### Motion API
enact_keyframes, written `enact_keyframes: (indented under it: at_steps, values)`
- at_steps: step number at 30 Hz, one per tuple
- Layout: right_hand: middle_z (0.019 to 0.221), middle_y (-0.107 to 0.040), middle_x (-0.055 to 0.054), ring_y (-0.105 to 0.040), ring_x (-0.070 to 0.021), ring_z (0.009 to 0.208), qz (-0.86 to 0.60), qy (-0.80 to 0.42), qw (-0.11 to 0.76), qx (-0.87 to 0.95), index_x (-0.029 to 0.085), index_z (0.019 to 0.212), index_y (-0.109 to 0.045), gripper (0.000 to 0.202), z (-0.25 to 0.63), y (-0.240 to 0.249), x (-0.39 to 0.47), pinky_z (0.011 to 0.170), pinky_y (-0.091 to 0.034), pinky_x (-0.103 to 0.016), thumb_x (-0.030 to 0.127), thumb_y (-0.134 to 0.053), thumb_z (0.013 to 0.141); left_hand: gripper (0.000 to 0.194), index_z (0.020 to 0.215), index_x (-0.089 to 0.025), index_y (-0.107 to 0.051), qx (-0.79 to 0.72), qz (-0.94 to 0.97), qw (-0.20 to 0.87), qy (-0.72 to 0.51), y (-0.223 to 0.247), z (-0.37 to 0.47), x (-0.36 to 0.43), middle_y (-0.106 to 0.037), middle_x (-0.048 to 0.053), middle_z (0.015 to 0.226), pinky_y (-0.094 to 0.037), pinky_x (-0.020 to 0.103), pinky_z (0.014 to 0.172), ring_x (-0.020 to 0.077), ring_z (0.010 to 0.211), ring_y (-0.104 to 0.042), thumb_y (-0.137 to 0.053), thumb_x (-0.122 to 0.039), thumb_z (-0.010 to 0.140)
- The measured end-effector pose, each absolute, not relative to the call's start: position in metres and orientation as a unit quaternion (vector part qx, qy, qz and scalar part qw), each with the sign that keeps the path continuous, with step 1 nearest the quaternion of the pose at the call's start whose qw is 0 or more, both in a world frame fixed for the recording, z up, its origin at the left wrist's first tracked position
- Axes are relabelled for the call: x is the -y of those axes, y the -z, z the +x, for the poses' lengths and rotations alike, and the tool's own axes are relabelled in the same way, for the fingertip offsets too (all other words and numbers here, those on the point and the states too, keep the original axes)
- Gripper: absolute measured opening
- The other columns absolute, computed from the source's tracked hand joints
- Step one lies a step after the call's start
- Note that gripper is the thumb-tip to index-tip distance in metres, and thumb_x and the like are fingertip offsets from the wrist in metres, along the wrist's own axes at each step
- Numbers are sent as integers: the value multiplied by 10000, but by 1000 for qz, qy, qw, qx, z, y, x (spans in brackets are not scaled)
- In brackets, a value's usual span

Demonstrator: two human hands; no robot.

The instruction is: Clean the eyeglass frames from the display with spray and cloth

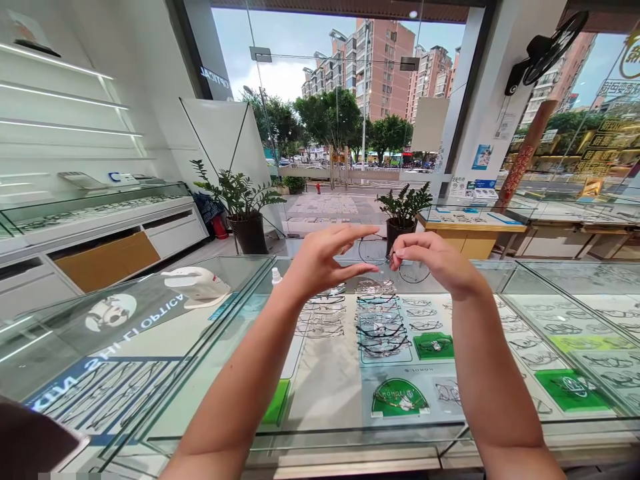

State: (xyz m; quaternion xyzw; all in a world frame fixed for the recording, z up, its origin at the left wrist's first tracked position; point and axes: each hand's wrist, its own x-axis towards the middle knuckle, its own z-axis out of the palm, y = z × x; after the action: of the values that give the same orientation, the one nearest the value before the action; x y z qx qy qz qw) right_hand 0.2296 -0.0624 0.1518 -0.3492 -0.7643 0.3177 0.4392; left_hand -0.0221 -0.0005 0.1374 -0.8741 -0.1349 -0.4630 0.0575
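Note:
Thin dark-rimmed round eyeglasses [414, 273] are held up above the glass counter, tilted, one lens on each side of my right hand [430, 260]. My right thumb and fingers pinch them near the middle of the frame. My left hand [333, 259] has its thumb and forefinger spread apart, the tips above and below the left lens. Whether those tips touch the rim I cannot tell. Beneath both hands, rows of eyeglass frames [383, 330] lie inside the glass display case [325, 437], with green display cards [400, 398] among them.
A white handheld device [197, 283] and a small white bottle [277, 276] stand on the left counter. A dark object [37, 443] shows at the lower left. Potted plants [247, 230] stand beyond the counter, before the glass doors. More display cases [575, 320] extend right.

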Motion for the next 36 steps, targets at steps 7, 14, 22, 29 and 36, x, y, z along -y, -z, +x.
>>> enact_keyframes:
  at_steps: [7,14,22,29,36]
  values:
    - [794,-741,-7,-669,-198,829,-346,-317,432,770,256,730,-732,249,228,-153,64,866,-494,-362,342,-631,942,609,1340,-264,-703,120,-873,54,471,-139,-23,2,-701,37,848,-473,278,684,152,695,-548,-819,-565,823]
    - [1026,-713,-36,-657,-220,995,-310,-276,538,734,291,1095,-721,216,221,-154,74,937,-517,-379,424,-684,929,606,1215,-233,-758,146,-829,46,538,-145,-33,4,-688,20,791,-437,263,627,129,630,-500,-870,-596,743]
    - [1192,-693,-35,-637,-269,1183,-314,-155,587,730,342,1301,-646,571,217,-151,68,1163,-425,-462,380,-858,772,588,1152,-244,-774,227,-767,40,598,-151,-43,6,-511,-43,643,-372,266,601,123,586,-418,-890,-609,706]
    - [1158,-714,-36,-652,-266,1149,-322,-133,589,729,338,1321,-676,560,217,-150,64,1159,-427,-473,372,-854,791,557,1154,-250,-770,226,-768,48,597,-151,-42,3,-500,-46,641,-375,268,602,121,583,-419,-882,-593,729]
    - [1131,-713,-44,-651,-261,1123,-322,-125,588,731,323,1302,-693,512,216,-149,62,1129,-450,-466,391,-844,818,513,1139,-256,-781,222,-766,38,602,-150,-41,5,-496,-50,638,-368,272,603,119,578,-422,-899,-545,732]
